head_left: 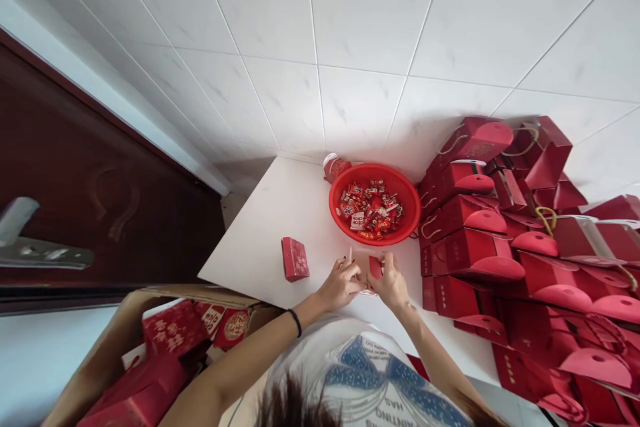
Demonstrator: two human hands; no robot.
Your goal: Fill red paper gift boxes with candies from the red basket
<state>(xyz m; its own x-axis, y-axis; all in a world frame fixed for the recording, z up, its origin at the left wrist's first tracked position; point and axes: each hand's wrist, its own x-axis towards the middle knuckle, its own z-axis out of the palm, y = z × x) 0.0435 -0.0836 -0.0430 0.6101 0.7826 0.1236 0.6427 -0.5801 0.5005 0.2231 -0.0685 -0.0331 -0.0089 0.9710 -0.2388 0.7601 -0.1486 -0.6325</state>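
My left hand (340, 283) and my right hand (393, 285) meet over the white table (260, 240), both closed on a small red box (374, 267) with pale flaps held between them. A black band circles my left wrist. Just behind my hands stands a red basin (407, 197) filled with several red and white wrapped sweets (370, 210). A closed small red box (295, 259) lies flat on the table to the left of my left hand.
Several red gift boxes with rope handles (480, 213) are piled on the right. A cardboard carton (110, 353) holding red packets sits low at the left. A dark wooden door with a metal handle (30, 247) is at far left. A small red cup (336, 167) stands behind the basin.
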